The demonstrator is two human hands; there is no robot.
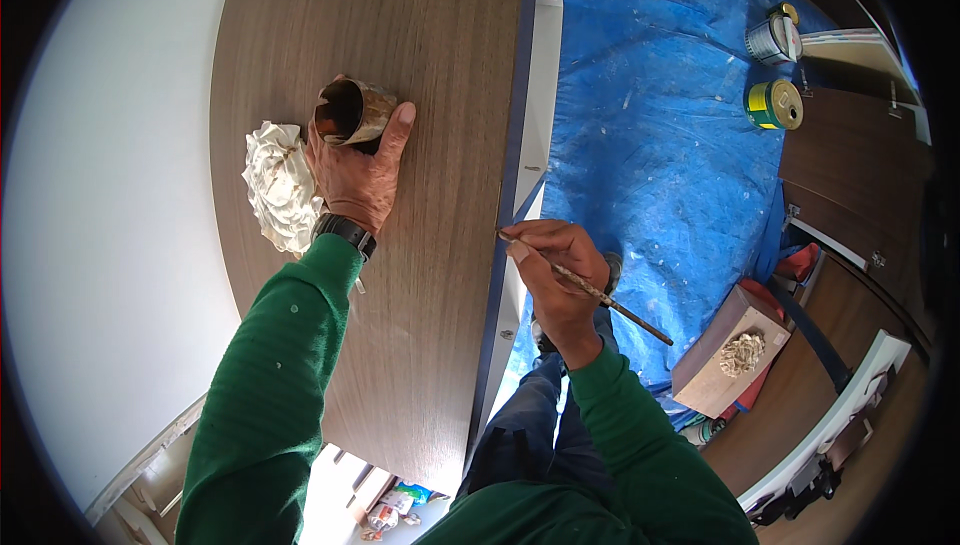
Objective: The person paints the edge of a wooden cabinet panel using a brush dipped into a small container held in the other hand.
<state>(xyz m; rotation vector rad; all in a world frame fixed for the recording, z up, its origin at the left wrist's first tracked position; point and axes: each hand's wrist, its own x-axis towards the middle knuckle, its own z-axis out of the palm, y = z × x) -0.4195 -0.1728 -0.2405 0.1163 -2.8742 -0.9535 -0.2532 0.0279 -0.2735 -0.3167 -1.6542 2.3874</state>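
My left hand [352, 183] is wrapped around a small, stained brown cup [376, 113], its dark mouth tilted toward the left. It is over a wood-grain panel [430, 195]. Close beside that hand, a cream, ruffled, flower-like piece [278, 187] lies on the same panel. At the panel's right edge, my right hand [556, 275] pinches a thin, paint-smeared paintbrush [636, 321]. The brush's handle points down and to the right, while its other end is by a blue strip [486, 345] along the edge. Whether the brush touches the edge I cannot tell.
A paint-specked blue tarp [650, 145] covers the floor. On its far right stand a green-and-yellow can [768, 105] and a white-and-metal can [768, 41]. A wooden box [712, 365] bearing a ruffled rosette is at lower right. Metal fittings [532, 168] dot the panel's side.
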